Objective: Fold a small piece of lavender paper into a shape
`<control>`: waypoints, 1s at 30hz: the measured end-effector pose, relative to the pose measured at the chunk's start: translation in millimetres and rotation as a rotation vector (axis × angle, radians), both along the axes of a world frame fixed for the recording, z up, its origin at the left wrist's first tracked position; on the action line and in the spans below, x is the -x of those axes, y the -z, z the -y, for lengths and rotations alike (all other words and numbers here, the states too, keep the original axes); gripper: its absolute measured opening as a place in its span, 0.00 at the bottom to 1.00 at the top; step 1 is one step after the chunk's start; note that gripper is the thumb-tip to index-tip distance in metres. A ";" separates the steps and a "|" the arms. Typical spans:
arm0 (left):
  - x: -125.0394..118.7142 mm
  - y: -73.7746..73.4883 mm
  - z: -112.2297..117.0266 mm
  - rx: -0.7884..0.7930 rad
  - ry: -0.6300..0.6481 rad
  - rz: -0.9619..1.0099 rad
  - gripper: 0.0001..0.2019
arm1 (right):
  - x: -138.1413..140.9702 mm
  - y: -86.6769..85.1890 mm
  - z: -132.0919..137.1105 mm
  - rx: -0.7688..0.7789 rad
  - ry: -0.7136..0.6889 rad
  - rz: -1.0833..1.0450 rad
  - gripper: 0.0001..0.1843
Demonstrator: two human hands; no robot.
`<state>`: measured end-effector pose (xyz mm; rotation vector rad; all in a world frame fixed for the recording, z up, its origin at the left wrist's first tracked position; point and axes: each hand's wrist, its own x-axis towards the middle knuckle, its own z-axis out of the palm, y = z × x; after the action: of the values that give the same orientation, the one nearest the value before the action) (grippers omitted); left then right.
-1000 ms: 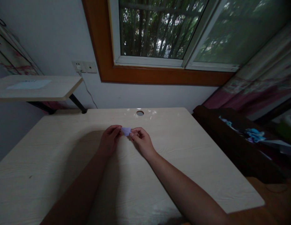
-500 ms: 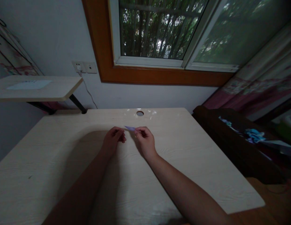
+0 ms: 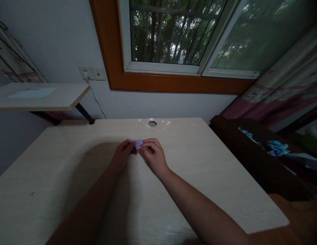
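Note:
A small piece of folded purple paper (image 3: pixel 138 144) is held up between my two hands over the pale wooden desk (image 3: pixel 199 163). My left hand (image 3: pixel 124 152) pinches its left side, thumb on top. At the paper's right edge, my right hand (image 3: pixel 155 153) has its thumb and fingertips closed on it. Part of the paper is hidden behind the left thumb and fingers, and its folds are too small to make out.
A raised shelf (image 3: pixel 79 93) with a white sheet (image 3: pixel 32 92) stands at the desk's back left. Near the back edge is a round cable hole (image 3: pixel 152 124). Beyond the right edge sits a dark bench (image 3: pixel 250 149) with blue cloth (image 3: pixel 278 148) on it.
The paper was a thin pointed shape in my right hand, its tip near my left hand. Now it shows a broader face, lies further left, and my left hand grips it too.

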<state>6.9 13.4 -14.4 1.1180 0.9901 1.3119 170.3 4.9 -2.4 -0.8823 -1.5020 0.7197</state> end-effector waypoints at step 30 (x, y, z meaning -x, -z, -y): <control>0.1 -4.5 1.1 0.012 -0.056 -0.088 0.14 | 0.4 8.3 -2.2 0.190 -0.133 -0.100 0.14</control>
<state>6.8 12.3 -9.9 1.1549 1.0993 1.3085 169.9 7.1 -10.7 -0.8801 -1.4287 1.0030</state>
